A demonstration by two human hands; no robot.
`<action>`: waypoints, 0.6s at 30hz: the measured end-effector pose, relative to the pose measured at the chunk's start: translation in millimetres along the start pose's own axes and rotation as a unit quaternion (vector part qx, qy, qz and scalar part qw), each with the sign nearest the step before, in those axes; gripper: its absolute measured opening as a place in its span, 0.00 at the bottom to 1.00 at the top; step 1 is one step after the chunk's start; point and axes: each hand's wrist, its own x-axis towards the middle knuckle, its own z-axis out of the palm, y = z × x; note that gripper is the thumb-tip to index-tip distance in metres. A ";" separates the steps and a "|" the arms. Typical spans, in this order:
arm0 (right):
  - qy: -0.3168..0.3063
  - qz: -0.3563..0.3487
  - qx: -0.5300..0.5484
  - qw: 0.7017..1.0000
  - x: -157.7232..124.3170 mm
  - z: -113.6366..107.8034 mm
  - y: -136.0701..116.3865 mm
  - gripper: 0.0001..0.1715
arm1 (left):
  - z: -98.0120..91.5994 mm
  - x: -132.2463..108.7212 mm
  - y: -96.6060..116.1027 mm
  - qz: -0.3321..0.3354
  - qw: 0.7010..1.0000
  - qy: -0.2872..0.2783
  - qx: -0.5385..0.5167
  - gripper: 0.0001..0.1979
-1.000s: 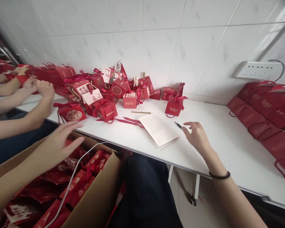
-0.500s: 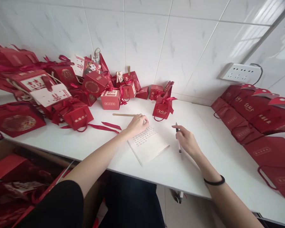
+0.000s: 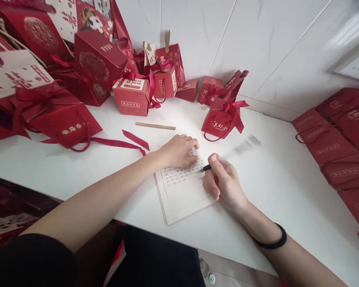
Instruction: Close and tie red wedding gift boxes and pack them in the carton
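An open notebook (image 3: pixel 185 201) with rows of handwriting on its upper part lies on the white table. My left hand (image 3: pixel 181 151) rests on the top of the page, fingers loosely bent and apart, covering some of the writing. At the page's right edge, my right hand (image 3: pixel 224 177) is closed around a pen (image 3: pixel 207 168). The pen's black end pokes out towards the writing, while its other end is smeared by motion beyond the knuckles. A thin gold-coloured strip (image 3: pixel 155 126) and a loose dark red ribbon (image 3: pixel 116 144) lie beyond my left hand.
Red gift boxes (image 3: pixel 131 99) with bows and cord handles crowd the left and back. One bowed box (image 3: pixel 218 119) stands beyond my right hand. More red boxes (image 3: pixel 326 139) are lined up at right, below a white power strip (image 3: pixel 356 63) on the tiled wall.
My right hand has moved left to the notebook's edge, and the pen has turned in it. My left hand stays on the page. The view has come closer to the table.
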 end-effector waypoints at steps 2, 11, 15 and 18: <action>0.005 0.007 0.005 1.000 -1.7 1.1 1.1 0.23 | 0.9 0.5 1.1 0.002 1.000 -0.002 0.003 0.11; 0.076 -0.046 -0.137 0.987 -2.0 6.0 2.2 0.20 | 2.8 3.3 0.5 0.008 1.000 0.011 -0.017 0.08; 0.102 -0.063 -0.220 0.968 -0.9 7.0 6.2 0.21 | 3.2 4.6 0.7 0.002 1.000 0.009 -0.021 0.09; 0.099 -0.048 -0.270 0.956 0.2 7.8 9.8 0.22 | 2.5 4.3 1.7 -0.003 1.000 0.005 -0.026 0.09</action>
